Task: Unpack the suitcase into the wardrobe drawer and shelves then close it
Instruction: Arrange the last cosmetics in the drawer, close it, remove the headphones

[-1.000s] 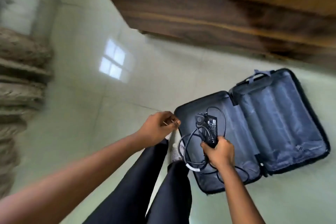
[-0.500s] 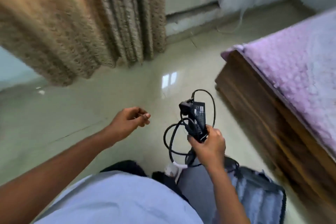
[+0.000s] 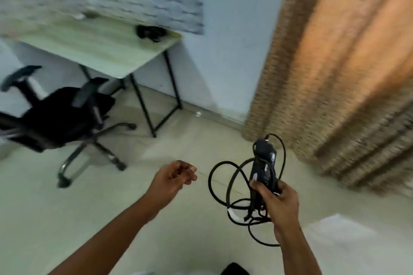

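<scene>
My right hand point(image 3: 278, 204) grips the lower end of a black power adapter point(image 3: 263, 162), held upright in front of me. Its black cable point(image 3: 215, 182) hangs in loose loops to the left of and below the hand, with a white band near the bottom. My left hand point(image 3: 175, 177) floats to the left of the cable, apart from it, with fingers loosely curled and nothing visible in them. Neither the suitcase nor the wardrobe is in view.
A light wooden desk point(image 3: 100, 51) on black legs stands at the back left with a dark object point(image 3: 149, 32) on it. A black office chair point(image 3: 64, 118) sits before the desk. Tan curtains point(image 3: 335, 78) hang on the right. Pale tiled floor point(image 3: 67, 207) lies below.
The adapter came up out of the open suitcase in my right hand. My view swung away from the suitcase and bed, past the curtains, to the desk and chair.
</scene>
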